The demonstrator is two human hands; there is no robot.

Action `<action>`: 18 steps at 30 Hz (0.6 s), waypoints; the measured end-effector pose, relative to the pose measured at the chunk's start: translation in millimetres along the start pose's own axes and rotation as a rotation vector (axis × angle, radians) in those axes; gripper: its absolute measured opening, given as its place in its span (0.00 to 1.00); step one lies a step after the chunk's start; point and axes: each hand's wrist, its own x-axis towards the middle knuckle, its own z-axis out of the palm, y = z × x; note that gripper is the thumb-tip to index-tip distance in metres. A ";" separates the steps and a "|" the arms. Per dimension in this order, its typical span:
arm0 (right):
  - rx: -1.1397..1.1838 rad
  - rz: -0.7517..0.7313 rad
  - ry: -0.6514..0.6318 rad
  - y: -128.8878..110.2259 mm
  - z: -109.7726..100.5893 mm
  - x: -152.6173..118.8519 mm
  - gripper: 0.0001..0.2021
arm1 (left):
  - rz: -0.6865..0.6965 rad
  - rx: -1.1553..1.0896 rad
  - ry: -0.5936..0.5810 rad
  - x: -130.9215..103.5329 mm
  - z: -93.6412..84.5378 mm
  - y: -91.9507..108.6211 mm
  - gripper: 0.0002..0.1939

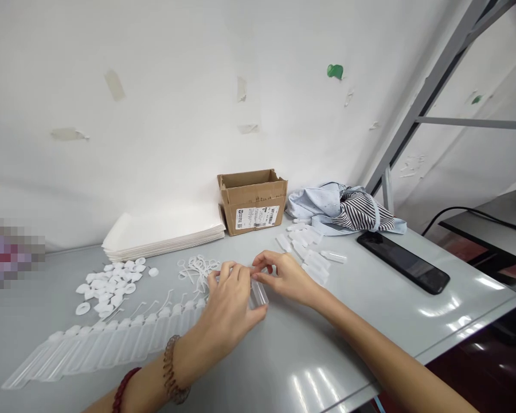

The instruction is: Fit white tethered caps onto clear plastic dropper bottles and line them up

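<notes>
My left hand (pixel 232 307) is curled over a clear plastic tube (pixel 259 293) at the right end of a row, with the thumb stretched out to its near side. At the tube's far end, my right hand (pixel 284 276) pinches something too small to make out, its fingertips close to those of the left. A row of clear tubes (pixel 124 344) lies side by side to the left, with white caps at their far ends and thin white hooks on some. White ring-ended hooks (pixel 200 269) are heaped behind my left hand. Loose white caps (pixel 107 285) form a pile further left.
Several loose clear tubes (pixel 312 252) lie right of my hands, near a black phone (pixel 402 261). Behind stand a cardboard box (pixel 253 201), a stack of white sheets (pixel 163 232) and bundled striped cloth (pixel 361 209). A metal frame (pixel 417 109) rises at right.
</notes>
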 end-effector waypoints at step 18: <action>-0.145 -0.076 -0.043 3.1 1.7 -3.5 0.12 | -0.014 0.033 -0.004 -1.4 5.4 -7.0 0.07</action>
